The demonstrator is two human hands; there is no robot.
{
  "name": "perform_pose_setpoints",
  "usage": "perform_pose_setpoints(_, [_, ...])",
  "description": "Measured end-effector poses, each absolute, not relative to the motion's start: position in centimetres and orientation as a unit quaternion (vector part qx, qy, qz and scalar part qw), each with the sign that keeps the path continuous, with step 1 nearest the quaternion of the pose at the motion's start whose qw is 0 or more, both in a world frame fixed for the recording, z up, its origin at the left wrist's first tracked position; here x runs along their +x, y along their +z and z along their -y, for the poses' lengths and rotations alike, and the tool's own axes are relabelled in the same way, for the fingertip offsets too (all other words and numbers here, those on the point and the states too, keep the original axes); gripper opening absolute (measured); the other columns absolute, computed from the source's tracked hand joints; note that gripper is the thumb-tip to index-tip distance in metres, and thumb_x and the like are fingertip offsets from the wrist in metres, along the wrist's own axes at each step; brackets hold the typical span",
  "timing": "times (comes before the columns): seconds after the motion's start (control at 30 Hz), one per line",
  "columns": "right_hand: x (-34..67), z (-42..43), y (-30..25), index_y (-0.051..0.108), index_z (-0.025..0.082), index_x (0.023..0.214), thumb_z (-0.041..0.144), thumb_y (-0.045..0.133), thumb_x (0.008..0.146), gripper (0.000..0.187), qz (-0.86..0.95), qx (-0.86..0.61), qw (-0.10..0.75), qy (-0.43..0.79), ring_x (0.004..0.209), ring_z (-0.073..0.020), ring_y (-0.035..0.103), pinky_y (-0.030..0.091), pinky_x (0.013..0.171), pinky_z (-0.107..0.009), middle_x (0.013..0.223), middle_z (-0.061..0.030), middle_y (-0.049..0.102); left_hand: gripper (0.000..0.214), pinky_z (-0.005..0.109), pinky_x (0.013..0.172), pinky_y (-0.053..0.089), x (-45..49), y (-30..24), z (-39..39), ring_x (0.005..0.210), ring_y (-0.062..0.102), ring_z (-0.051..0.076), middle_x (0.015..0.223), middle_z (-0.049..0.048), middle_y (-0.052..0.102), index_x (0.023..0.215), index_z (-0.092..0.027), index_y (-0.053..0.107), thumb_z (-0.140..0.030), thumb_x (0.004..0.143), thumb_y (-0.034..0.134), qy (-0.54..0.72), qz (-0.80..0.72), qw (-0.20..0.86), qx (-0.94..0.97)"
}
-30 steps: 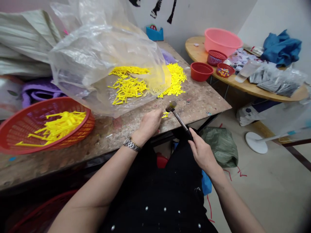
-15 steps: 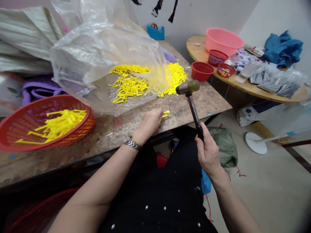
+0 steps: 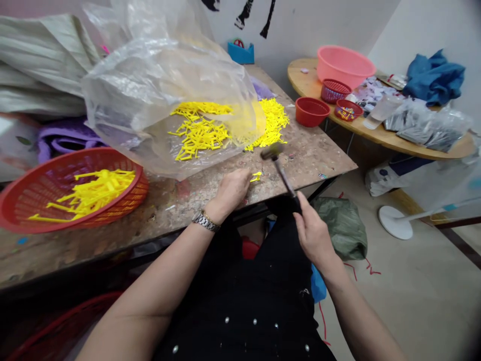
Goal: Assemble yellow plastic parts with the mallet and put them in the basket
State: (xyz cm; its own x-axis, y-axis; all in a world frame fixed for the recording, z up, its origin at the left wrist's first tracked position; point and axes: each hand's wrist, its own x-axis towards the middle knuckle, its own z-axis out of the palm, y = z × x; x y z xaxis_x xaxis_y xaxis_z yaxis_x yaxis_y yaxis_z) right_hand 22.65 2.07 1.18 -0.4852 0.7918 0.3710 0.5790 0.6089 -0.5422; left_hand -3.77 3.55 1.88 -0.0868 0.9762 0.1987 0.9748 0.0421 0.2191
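Pale wall (image 3: 319, 30) and scuffed desk (image 3: 315, 150) form the background of our head view. Near the desk's front edge, our left hand (image 3: 233, 188) is bunched, pinching a small yellow piece (image 3: 256, 176) that pokes out past the fingers; those fingertips are mostly hidden, so we cannot tell exactly where they grip it. Our right hand (image 3: 312, 225) is wrapped around the dark grip of a hammer (image 3: 285, 178), its slightly blurred head up beyond the yellow piece.

We judge the hammer stiff and head-heavy, best held low on the grip. The yellow piece looks light, hard and perhaps slippery, possibly brittle where thin, so its long shank seems the place to pinch.

Grit and stains mark the desk, which bears a red basket (image 3: 140, 186) of similar pieces on our left and a clear plastic bag (image 3: 124, 90) spilling a yellow heap (image 3: 273, 120). Beyond to the right, a round desk (image 3: 299, 82) carries a pink basin (image 3: 345, 65).
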Motion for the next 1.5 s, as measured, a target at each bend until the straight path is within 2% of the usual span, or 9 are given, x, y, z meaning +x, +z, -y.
perform_pose_setpoints(0.1, [22.5,-2.4,0.7,0.04,0.021,0.154,0.03,0.038,0.103,0.052,0.849,-0.421,0.255,0.192,0.121,-0.0302,0.065,0.055,0.102,-0.047,0.127,-0.0133,0.068,0.024,0.029,0.078,0.046,-3.8,1.9,-3.5,0.089,0.064,0.023,0.096,0.0122,0.071,0.094,-0.015,0.065,-0.017,0.099,0.042,0.146,-0.724,0.0,0.675])
perform_pose_setpoints(0.27, [22.7,-2.0,1.1,0.033,0.02,0.158,0.03,0.036,0.104,0.055,0.838,-0.395,0.337,0.166,0.125,-0.0274,0.062,0.054,0.104,-0.043,0.134,-0.0133,0.065,0.023,0.031,0.08,0.046,-3.7,2.1,-3.3,0.091,0.064,0.024,0.097,0.0139,0.07,0.095,-0.014,0.065,-0.017,0.098,0.043,0.158,-0.72,0.015,0.676])
perform_pose_setpoints(0.43, [22.4,-1.9,0.3,0.04,0.021,0.154,0.031,0.037,0.103,0.052,0.854,-0.411,0.256,0.188,0.11,-0.0292,0.069,0.057,0.097,-0.045,0.119,-0.013,0.071,0.026,0.031,0.081,0.046,-3.6,1.9,-3.4,0.093,0.064,0.025,0.099,0.014,0.071,0.097,-0.014,0.066,-0.018,0.1,0.04,0.171,-0.725,0.024,0.667])
perform_pose_setpoints(0.9, [23.5,-3.4,-0.5,0.047,0.02,0.149,0.031,0.043,0.099,0.051,0.818,-0.431,0.296,0.239,0.131,-0.028,0.058,0.049,0.109,-0.047,0.142,-0.0118,0.06,0.025,0.031,0.081,0.046,-3.7,1.3,-3.6,0.091,0.064,0.024,0.098,0.0135,0.071,0.093,-0.015,0.066,-0.021,0.099,0.042,0.189,-0.727,0.017,0.66])
perform_pose_setpoints(0.97, [24.0,-4.2,-0.2,0.05,0.021,0.147,0.033,0.046,0.097,0.051,0.789,-0.448,0.326,0.264,0.121,-0.0274,0.064,0.054,0.102,-0.046,0.134,-0.0115,0.066,0.025,0.031,0.081,0.046,-3.8,1.1,-3.7,0.09,0.064,0.024,0.098,0.013,0.072,0.091,-0.016,0.066,-0.022,0.098,0.043,0.208,-0.727,0.022,0.654])
perform_pose_setpoints(1.03, [24.4,-5.2,-0.2,0.052,0.022,0.146,0.034,0.049,0.094,0.053,0.751,-0.473,0.34,0.309,0.091,-0.0241,0.072,0.06,0.081,-0.041,0.109,-0.0098,0.073,0.026,0.032,0.082,0.046,-4.0,0.9,-3.9,0.09,0.064,0.024,0.097,0.0128,0.072,0.089,-0.017,0.067,-0.023,0.097,0.043,0.227,-0.726,0.03,0.649])
perform_pose_setpoints(1.13, [24.7,-7.0,-0.7,0.05,0.021,0.145,0.034,0.055,0.088,0.059,0.678,-0.501,0.353,0.406,0.051,-0.0132,0.057,0.05,0.049,-0.028,0.076,-0.0002,0.066,0.026,0.032,0.082,0.046,-4.3,0.9,-4.0,0.09,0.063,0.025,0.096,0.0126,0.073,0.088,-0.017,0.067,-0.024,0.095,0.043,0.256,-0.725,0.042,0.638])
perform_pose_setpoints(1.27, [24.5,-9.1,-1.1,0.051,0.018,0.138,0.039,0.063,0.078,0.065,0.587,-0.487,0.374,0.528,0.046,-0.0073,0.049,0.037,0.04,-0.019,0.071,0.006,0.059,0.026,0.031,0.076,0.045,-4.4,1.5,-3.7,0.082,0.062,0.023,0.086,0.0102,0.071,0.082,-0.017,0.066,-0.026,0.092,0.045,0.306,-0.73,0.075,0.607])
perform_pose_setpoints(1.5, [23.5,-11.0,-0.9,0.053,0.02,0.128,0.046,0.072,0.071,0.066,0.509,-0.448,0.392,0.621,0.048,-0.0078,0.05,0.038,0.043,-0.019,0.068,0.0069,0.06,0.029,0.025,0.059,0.042,-3.8,2.6,-2.8,0.062,0.055,0.016,0.061,0.0013,0.059,0.069,-0.018,0.06,-0.035,0.089,0.046,0.422,-0.693,0.212,0.544])
